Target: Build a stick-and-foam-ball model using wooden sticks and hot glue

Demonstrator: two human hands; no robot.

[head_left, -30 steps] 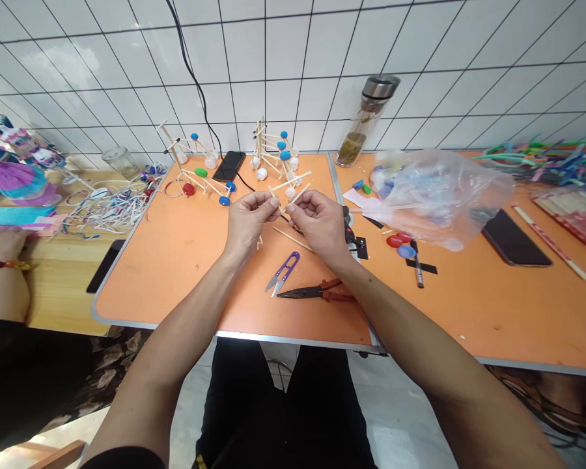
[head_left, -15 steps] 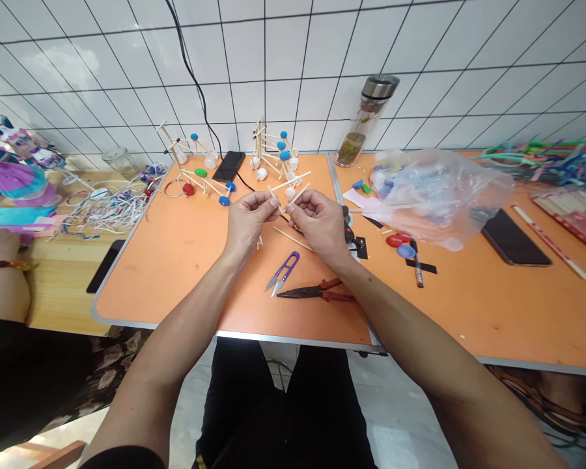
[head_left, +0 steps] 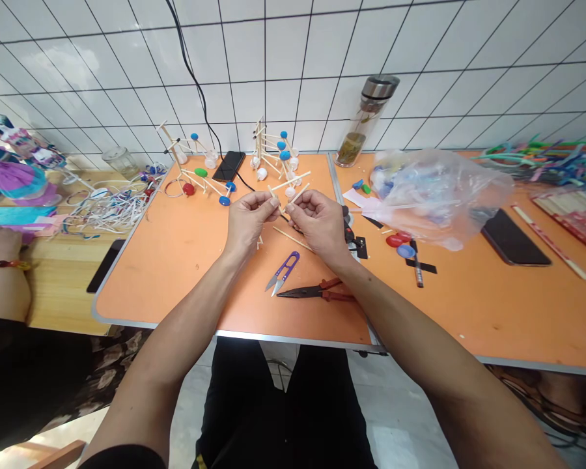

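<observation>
Head view: your left hand (head_left: 248, 218) pinched one stick (head_left: 272, 191), your right hand (head_left: 321, 225) another stick (head_left: 301, 193), lower ends close together above the table (head_left: 166, 273), likely for fine control. Scissors (head_left: 286, 277) and pliers (head_left: 317, 292) lay nearby, probably for easy reach.

Orange tabletop (head_left: 170, 267) lies open left of the left hand (head_left: 251, 218), while purple snips (head_left: 286, 273) and pliers (head_left: 315, 293) (handles partly behind the right forearm (head_left: 395, 306)) obstruct the space between; stick models (head_left: 285, 156) block the rear.
</observation>
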